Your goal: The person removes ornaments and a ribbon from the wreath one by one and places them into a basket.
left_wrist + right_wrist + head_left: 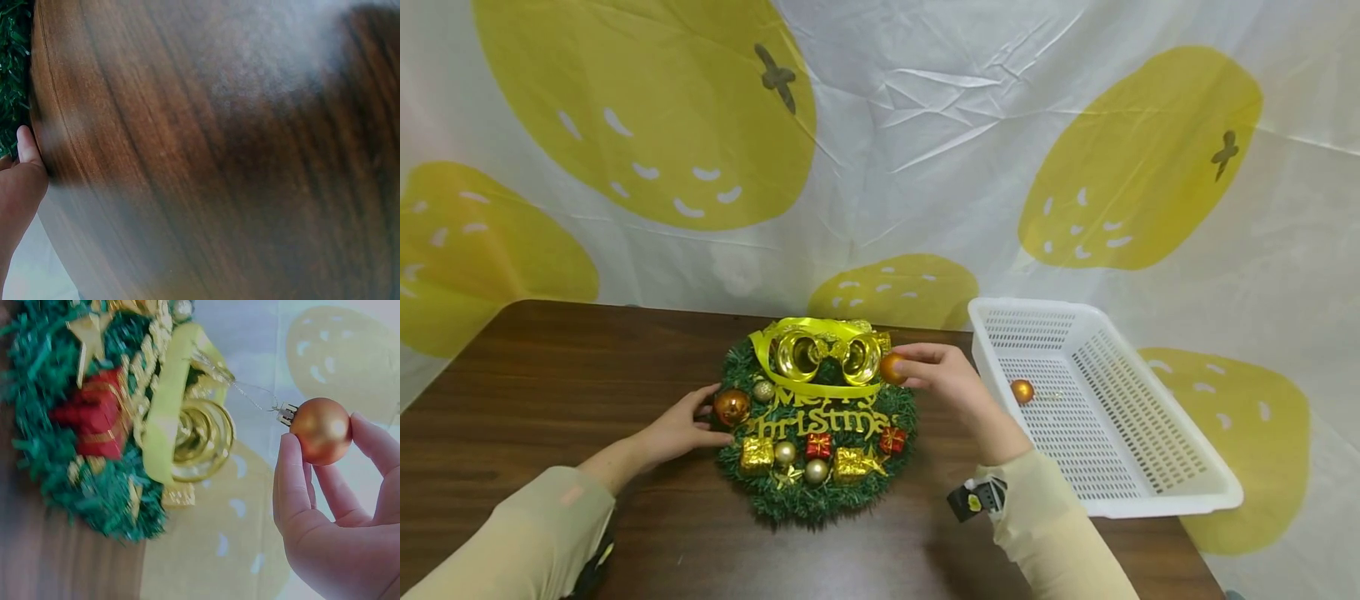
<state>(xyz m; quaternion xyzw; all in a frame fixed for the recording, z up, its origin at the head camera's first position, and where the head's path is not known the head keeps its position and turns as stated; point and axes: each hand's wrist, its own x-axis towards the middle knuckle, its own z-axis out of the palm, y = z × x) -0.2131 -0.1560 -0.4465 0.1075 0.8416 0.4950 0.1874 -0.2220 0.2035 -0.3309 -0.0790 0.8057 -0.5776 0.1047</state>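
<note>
A round green Christmas wreath (820,500) lies on the table with gold "Merry Christmas" lettering, gift boxes, small balls, gold bells (861,360) and a yellow ribbon. My left hand (673,429) rests against its left edge, thumb and fingers spread beside a shiny copper-orange ball (732,407). In the left wrist view, a finger (26,145) touches the green tinsel. Between thumb and fingers, my right hand (340,531) pinches a matte orange Christmas ball (322,431). Its silver cap and thin string point toward the wreath. The ball is off the wreath's upper right, near the bells.
A white plastic basket (1150,507) stands right of the wreath. Inside it lies another orange ball (1022,391) with a string. The brown wooden table (587,367) meets a white curtain (910,200) with yellow fruit prints at the back.
</note>
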